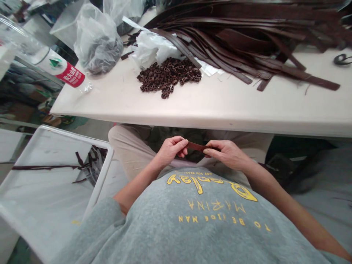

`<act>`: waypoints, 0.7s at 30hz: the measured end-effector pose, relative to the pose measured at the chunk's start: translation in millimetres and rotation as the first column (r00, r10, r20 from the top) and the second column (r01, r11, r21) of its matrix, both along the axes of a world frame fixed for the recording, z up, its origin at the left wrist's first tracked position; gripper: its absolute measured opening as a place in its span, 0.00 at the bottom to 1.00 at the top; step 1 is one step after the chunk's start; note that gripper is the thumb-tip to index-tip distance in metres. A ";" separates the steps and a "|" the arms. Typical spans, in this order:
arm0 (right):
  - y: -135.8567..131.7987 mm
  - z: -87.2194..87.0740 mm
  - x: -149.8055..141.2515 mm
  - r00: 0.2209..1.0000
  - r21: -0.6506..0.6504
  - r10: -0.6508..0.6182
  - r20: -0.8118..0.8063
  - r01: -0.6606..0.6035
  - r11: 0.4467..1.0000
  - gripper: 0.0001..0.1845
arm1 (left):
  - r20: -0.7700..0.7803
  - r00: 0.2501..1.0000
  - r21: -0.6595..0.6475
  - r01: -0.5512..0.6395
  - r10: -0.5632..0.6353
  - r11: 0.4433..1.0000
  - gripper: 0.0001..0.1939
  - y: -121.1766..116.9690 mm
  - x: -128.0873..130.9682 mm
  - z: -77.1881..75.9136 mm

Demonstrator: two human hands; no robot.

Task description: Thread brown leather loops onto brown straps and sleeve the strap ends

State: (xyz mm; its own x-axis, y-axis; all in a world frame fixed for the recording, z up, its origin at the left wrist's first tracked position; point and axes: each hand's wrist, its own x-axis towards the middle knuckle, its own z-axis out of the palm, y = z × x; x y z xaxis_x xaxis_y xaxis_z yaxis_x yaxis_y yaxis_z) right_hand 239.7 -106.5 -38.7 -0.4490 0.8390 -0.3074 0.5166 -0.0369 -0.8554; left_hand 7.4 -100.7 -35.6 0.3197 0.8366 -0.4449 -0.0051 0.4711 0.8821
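Observation:
Both my hands meet in my lap, below the front edge of the white table (220,106). My left hand (172,149) and my right hand (228,154) each pinch one end of a short dark brown leather strap (195,146), held level between them. On the table above lies a heap of small brown leather loops (167,75). Behind it, a big pile of long brown leather straps (247,36) spreads across the back right.
A white plastic crate (55,190) with a few dark straps inside stands at my left. Clear plastic bags (96,40) and a bottle with a red label (59,68) sit at the table's left end. A black loop (342,59) lies at the far right.

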 end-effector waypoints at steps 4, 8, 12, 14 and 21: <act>-0.4 -3.2 9.8 0.998 -0.041 0.045 -0.051 -0.047 0.998 0.14 | -0.051 0.999 0.007 0.008 -0.007 1.000 0.19 3.6 -5.7 1.2; -7.0 -2.3 7.6 0.999 0.138 -0.038 0.021 0.034 0.990 0.15 | -0.045 0.999 -0.050 -0.029 0.027 0.998 0.20 1.7 5.6 -4.1; -9.5 -14.8 -16.6 0.984 0.437 -0.179 0.015 0.155 0.886 0.10 | -0.006 0.997 -0.074 -0.075 0.075 0.994 0.22 2.0 27.2 -21.0; -9.3 -22.2 -26.4 0.974 0.563 -0.225 -0.002 0.187 0.805 0.09 | 0.017 0.996 -0.089 -0.089 0.090 0.992 0.23 1.9 34.7 -29.3; -18.2 -36.6 -21.1 0.983 0.747 -0.185 -0.003 0.125 0.653 0.11 | 0.028 0.995 -0.119 -0.095 0.099 0.988 0.24 -3.9 36.1 -33.3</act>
